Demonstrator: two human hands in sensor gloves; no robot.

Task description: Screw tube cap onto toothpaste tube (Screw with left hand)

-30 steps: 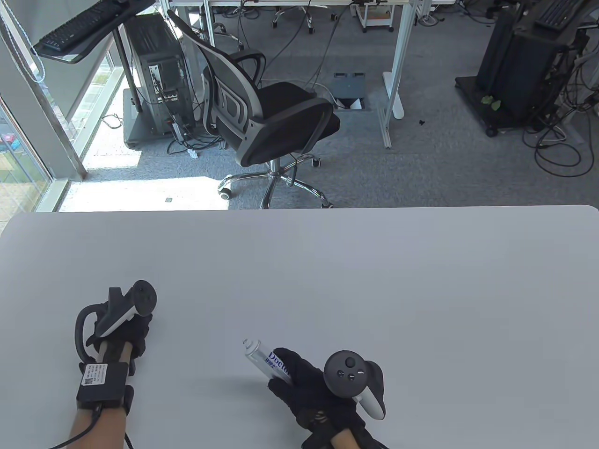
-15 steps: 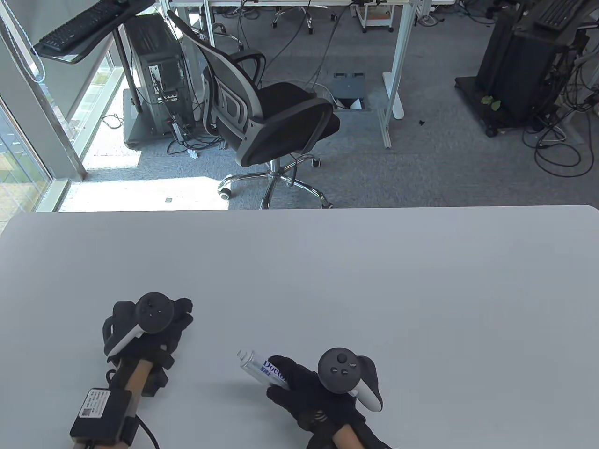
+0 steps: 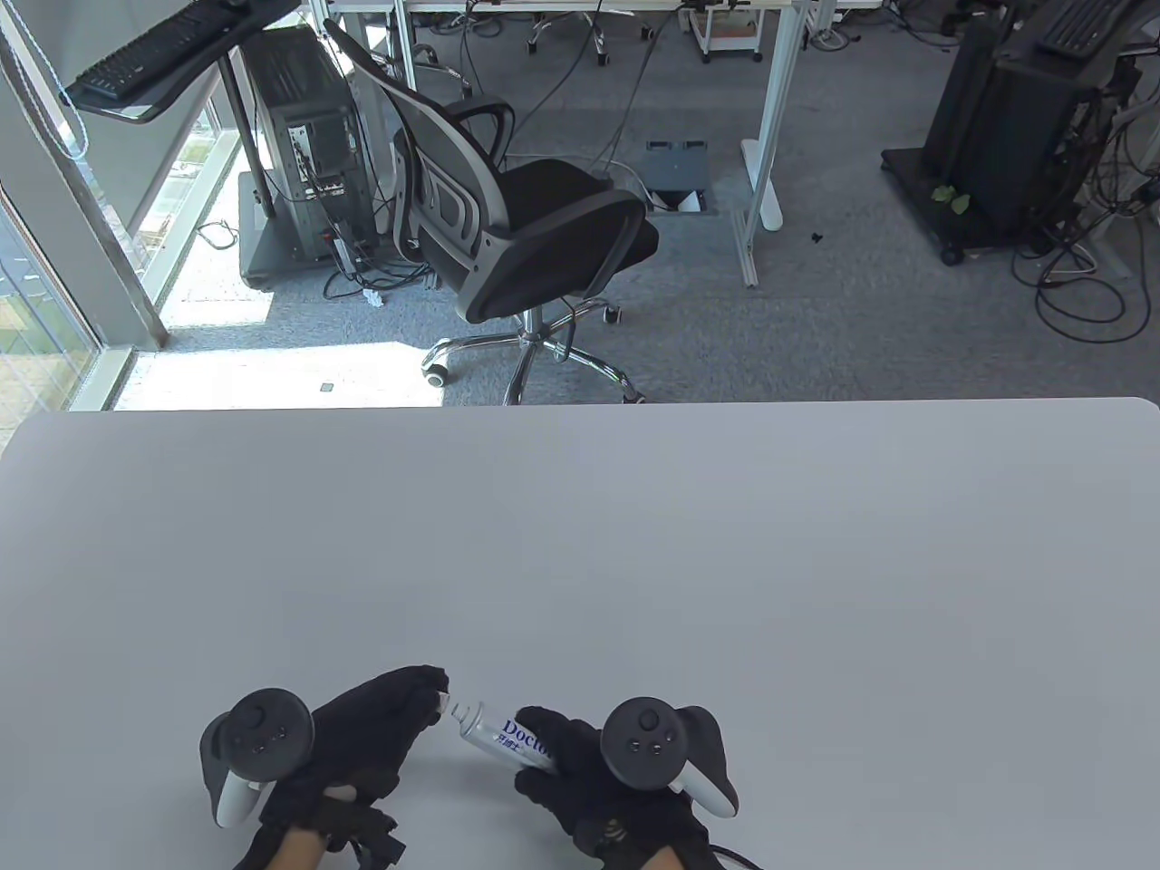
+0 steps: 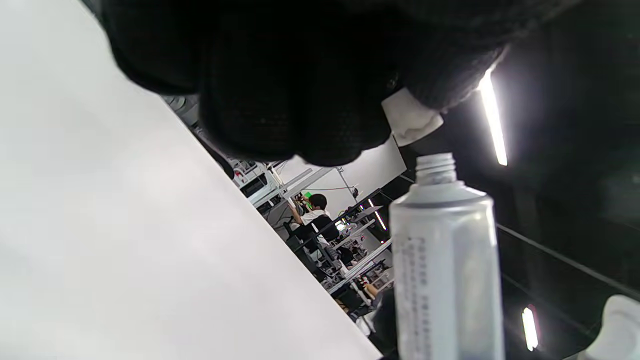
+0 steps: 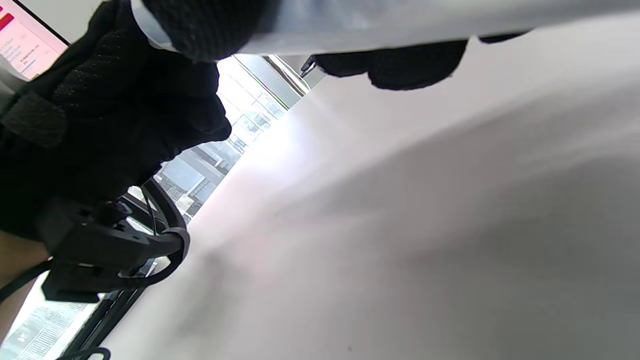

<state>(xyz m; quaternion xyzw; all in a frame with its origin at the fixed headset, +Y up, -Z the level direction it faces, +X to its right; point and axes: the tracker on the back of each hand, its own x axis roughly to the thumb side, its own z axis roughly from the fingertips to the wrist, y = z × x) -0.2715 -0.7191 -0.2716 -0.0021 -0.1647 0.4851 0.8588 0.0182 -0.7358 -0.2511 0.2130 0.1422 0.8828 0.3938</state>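
Observation:
My right hand grips a silver toothpaste tube with blue lettering, its open threaded neck pointing left, a little above the table. My left hand pinches a small white cap at its fingertips, right by the tube's neck. In the left wrist view the cap sits just above the bare threaded neck, a small gap apart and slightly off line. In the right wrist view the tube runs along the top edge in my gloved fingers.
The white table stretches away from both hands. Beyond its far edge stand an office chair, a computer tower and desk legs on grey carpet.
My left hand has moved right and toward the front edge, bringing the cap up to the tube's neck. My right hand has shifted the tube slightly left and down.

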